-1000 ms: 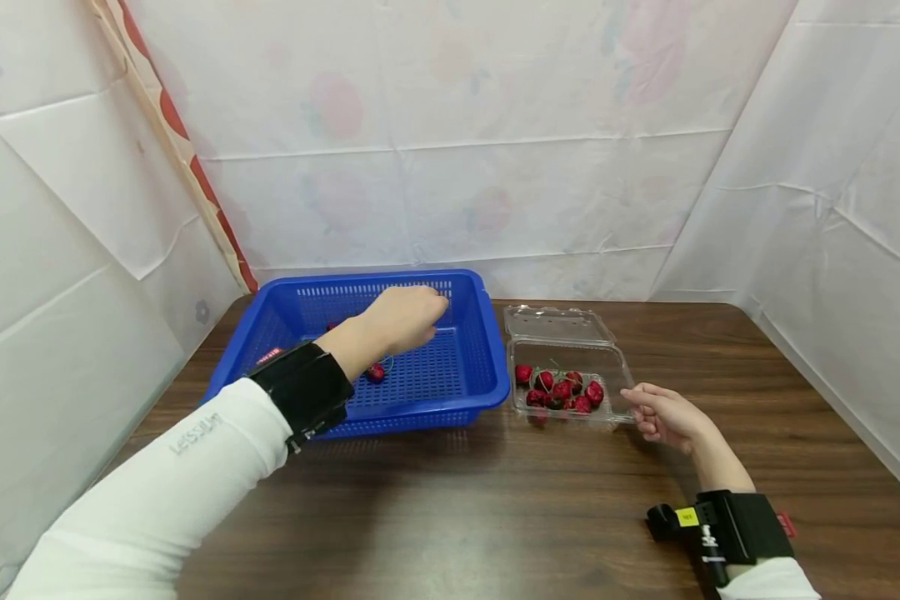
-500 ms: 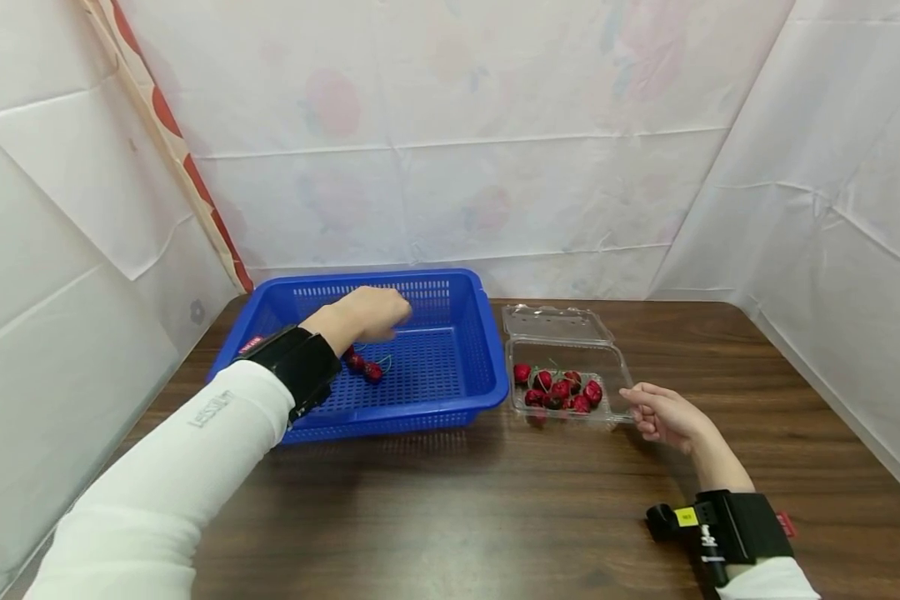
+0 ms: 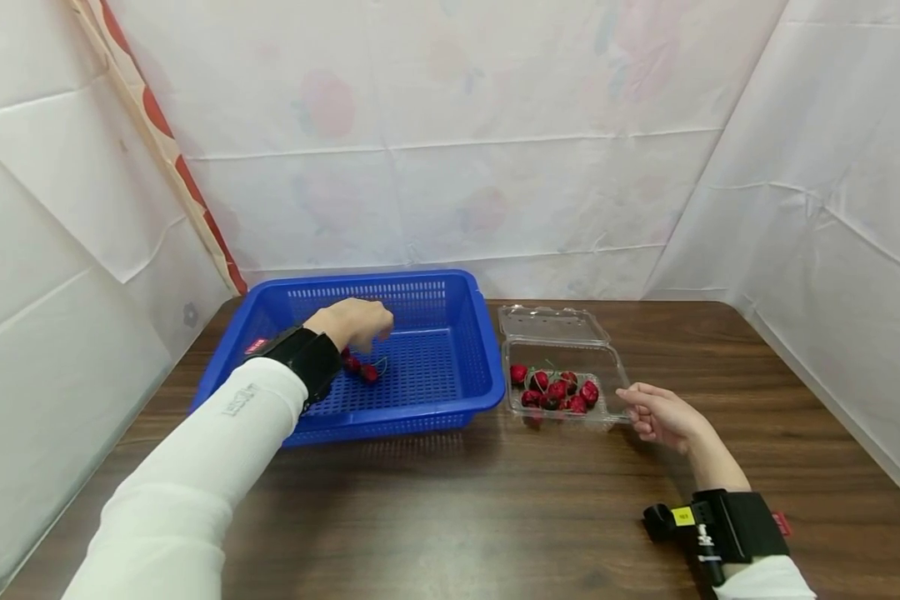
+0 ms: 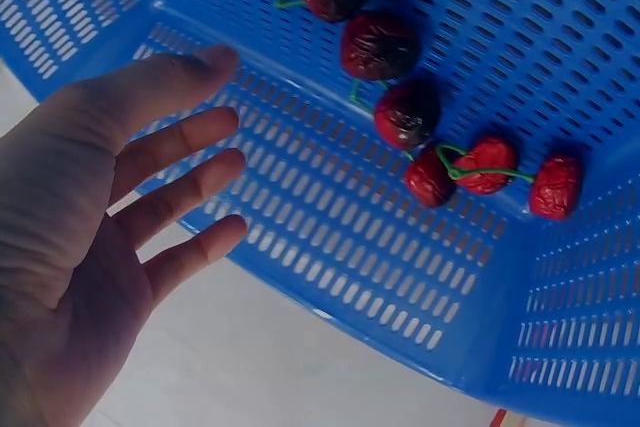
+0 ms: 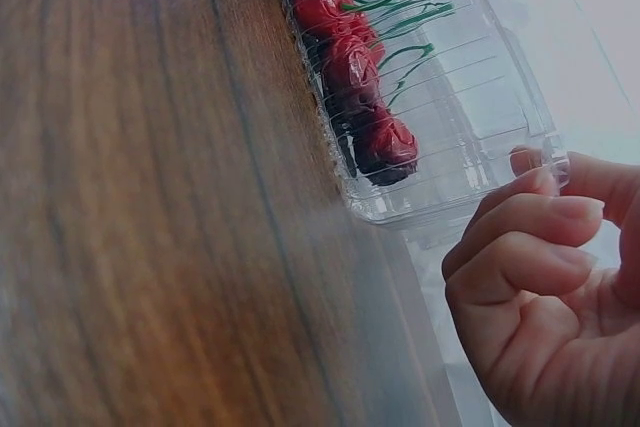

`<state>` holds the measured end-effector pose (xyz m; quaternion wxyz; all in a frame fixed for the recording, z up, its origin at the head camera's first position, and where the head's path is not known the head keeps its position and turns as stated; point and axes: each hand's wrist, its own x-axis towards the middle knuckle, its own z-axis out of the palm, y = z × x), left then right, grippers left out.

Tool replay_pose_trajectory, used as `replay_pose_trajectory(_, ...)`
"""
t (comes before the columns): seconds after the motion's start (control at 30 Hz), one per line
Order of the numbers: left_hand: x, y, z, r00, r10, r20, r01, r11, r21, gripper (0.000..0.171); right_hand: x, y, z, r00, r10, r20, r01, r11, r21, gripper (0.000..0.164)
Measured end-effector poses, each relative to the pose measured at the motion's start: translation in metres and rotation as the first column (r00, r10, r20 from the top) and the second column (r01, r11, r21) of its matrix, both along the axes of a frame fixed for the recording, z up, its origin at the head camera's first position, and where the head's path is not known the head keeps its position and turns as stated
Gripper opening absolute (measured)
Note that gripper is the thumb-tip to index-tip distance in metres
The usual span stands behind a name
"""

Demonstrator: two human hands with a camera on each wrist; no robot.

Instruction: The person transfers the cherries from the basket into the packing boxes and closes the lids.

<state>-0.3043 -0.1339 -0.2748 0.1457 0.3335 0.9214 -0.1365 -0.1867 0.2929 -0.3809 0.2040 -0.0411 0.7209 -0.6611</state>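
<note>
My left hand (image 3: pixel 356 322) is over the blue basket (image 3: pixel 427 408). In the left wrist view its fingers (image 4: pixel 185 137) are parted and hold nothing. Several dark red cherries (image 4: pixel 408 113) with green stems lie in the basket, apart from the fingertips; in the head view the hand and wrist hide part of them. With thumb and finger my right hand (image 3: pixel 663 417) pinches the rim of the clear plastic clamshell box (image 3: pixel 607 367) at its near right corner. Inside that box lies a cluster of several red cherries (image 3: pixel 558 390). Its lid (image 3: pixel 555 323) is folded back behind it.
A brown wooden table (image 3: pixel 450 508) carries the basket on the left and the box to its right, close together. White sheeting (image 3: pixel 450 167) stands behind and on both sides. A black strap with a camera (image 3: pixel 735 525) sits on the right wrist.
My left hand has moved left and slightly lower over the basket, towards the cherries. The right hand keeps its pinch on the box's rim.
</note>
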Motion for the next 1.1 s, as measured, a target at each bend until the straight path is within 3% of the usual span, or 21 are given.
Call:
replay_pose_trajectory(0.17, 0.000, -0.004, -0.002, 0.993, 0.089, 0.079, -0.089, 0.996, 0.008, 0.028, 0.000, 0.000, -0.001, 1.000, -0.021, 0.008, 0.021, 1.000, 0.016, 0.023)
replay_pose_trajectory(0.43, 0.000, -0.003, -0.007, 0.967, 0.176, 0.184, -0.162, 0.983, -0.089, 0.032, 0.000, -0.003, 0.002, 0.995, -0.088, 0.041, 0.085, 0.995, 0.055, 0.024)
replay_pose_trajectory(0.9, -0.005, -0.003, -0.020, 0.962, 0.182, 0.205, -0.157, 0.979, -0.132, 0.036, -0.001, -0.003, 0.001, 0.995, -0.090, 0.048, 0.088, 0.995, 0.055, 0.024)
replay_pose_trajectory(1.1, -0.007, -0.004, -0.024, 0.958, 0.190, 0.213, -0.167, 0.978, -0.121, 0.027, -0.001, -0.003, 0.002, 0.994, -0.098, 0.046, 0.095, 0.993, 0.066, 0.024)
